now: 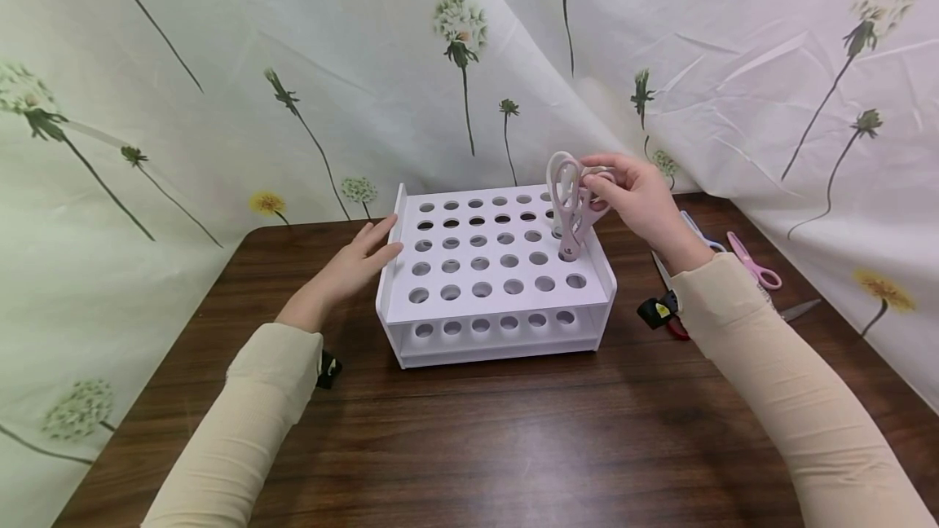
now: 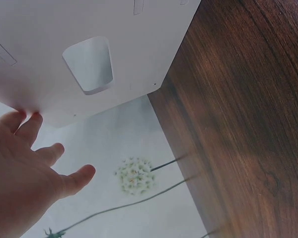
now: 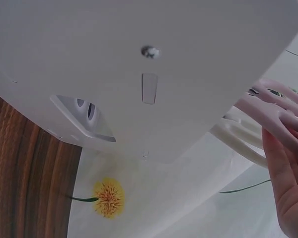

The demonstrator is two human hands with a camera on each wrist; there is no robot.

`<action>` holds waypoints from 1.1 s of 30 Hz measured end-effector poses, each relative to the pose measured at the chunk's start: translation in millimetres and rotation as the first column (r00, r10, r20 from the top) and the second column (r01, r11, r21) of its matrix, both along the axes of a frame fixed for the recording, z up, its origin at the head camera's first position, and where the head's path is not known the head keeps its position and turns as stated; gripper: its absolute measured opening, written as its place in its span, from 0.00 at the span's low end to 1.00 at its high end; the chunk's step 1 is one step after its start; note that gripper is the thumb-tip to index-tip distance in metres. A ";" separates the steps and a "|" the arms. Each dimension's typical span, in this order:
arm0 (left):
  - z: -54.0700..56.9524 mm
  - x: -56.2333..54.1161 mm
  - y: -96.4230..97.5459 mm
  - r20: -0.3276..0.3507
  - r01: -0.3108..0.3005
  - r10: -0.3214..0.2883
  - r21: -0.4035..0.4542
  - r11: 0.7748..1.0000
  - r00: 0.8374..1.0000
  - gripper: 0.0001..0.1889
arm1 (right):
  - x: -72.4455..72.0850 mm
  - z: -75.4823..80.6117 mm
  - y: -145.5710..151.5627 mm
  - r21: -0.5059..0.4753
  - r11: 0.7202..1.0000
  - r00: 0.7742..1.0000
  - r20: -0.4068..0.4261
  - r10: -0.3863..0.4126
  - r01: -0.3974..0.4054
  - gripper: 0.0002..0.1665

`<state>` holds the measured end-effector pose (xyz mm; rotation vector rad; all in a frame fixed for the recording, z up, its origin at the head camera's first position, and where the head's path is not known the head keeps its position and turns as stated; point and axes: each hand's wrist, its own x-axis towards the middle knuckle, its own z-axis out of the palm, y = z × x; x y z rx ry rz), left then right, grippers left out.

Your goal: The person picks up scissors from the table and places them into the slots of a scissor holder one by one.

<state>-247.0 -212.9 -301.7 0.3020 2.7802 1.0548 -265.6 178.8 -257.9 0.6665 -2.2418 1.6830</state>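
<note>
A white rack [image 1: 467, 307] with rows of round holes stands on the table. My right hand [image 1: 638, 198] grips one handle loop of pale pink scissors [image 1: 570, 248], whose blades point down into a hole in the rack's right column. Just behind them is a white handle [image 3: 238, 143], partly covered by the pink one. On the other side, my left hand [image 1: 355, 263] touches the rack's left side panel [image 2: 39, 79] with its fingertips, fingers extended and spread.
Right of the rack, partly behind my right forearm, lie scissors with blue handles [image 1: 700, 233], pink handles [image 1: 756, 263] and a red handle [image 1: 678, 329]. A bare blade [image 1: 800, 310] points rightward there. A flower-print cloth [image 1: 411, 88] hangs behind the dark wooden table [image 1: 477, 446].
</note>
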 end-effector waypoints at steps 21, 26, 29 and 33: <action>-0.3 -0.4 -1.0 -0.008 0.014 -0.014 -0.002 1.000 1.000 0.36 | 7.9 4.1 3.9 0.013 0.990 0.983 -0.117 -0.138 0.140 0.13; 0.2 0.1 -1.1 -0.006 0.013 -0.013 0.001 1.000 1.000 0.36 | 6.3 4.6 6.0 0.081 0.981 0.979 -0.118 -0.165 0.175 0.13; 0.3 0.0 -0.9 -0.005 0.013 -0.013 -0.002 1.000 1.000 0.36 | 6.2 5.1 6.5 0.091 0.980 0.979 -0.119 -0.165 0.176 0.13; -0.1 -0.9 -0.6 -0.001 0.012 -0.012 -0.004 1.000 1.000 0.36 | 6.1 4.9 7.2 0.075 0.984 0.982 -0.112 -0.152 0.161 0.13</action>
